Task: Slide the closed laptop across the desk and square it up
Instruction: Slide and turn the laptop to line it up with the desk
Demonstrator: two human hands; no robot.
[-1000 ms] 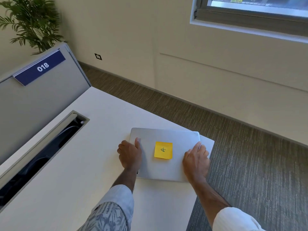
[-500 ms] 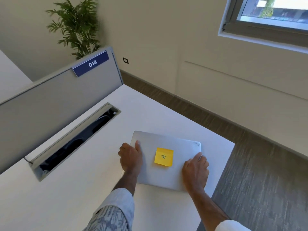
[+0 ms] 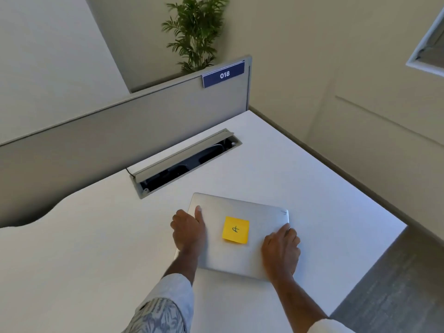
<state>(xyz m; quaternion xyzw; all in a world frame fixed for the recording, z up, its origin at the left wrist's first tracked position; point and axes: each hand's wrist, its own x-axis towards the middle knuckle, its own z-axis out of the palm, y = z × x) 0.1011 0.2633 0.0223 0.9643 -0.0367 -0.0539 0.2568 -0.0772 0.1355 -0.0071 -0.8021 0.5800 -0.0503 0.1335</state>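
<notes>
- The white desk (image 3: 91, 236) fills most of the view; its right corner ends above the grey carpet (image 3: 396, 284).
- A grey partition (image 3: 120, 131) stands along the far edge of the desk and carries a blue label (image 3: 224, 75) with "018".
- A green plant (image 3: 194, 32) stands behind the partition.
- An open cable tray (image 3: 187, 162) is cut into the desk, between the partition and the laptop.
- The closed silver laptop (image 3: 240, 258) lies flat on the desk near the right corner, turned a little against the desk edges.
- The left hand (image 3: 188, 233) grips the left edge of the laptop, thumb on the lid, fingers curled down the side.
- The right hand (image 3: 280, 253) lies flat on the near right corner of the lid, fingers together.
- A yellow sticky note (image 3: 236, 230) with a hand-written mark sits on the lid between the two hands.
</notes>
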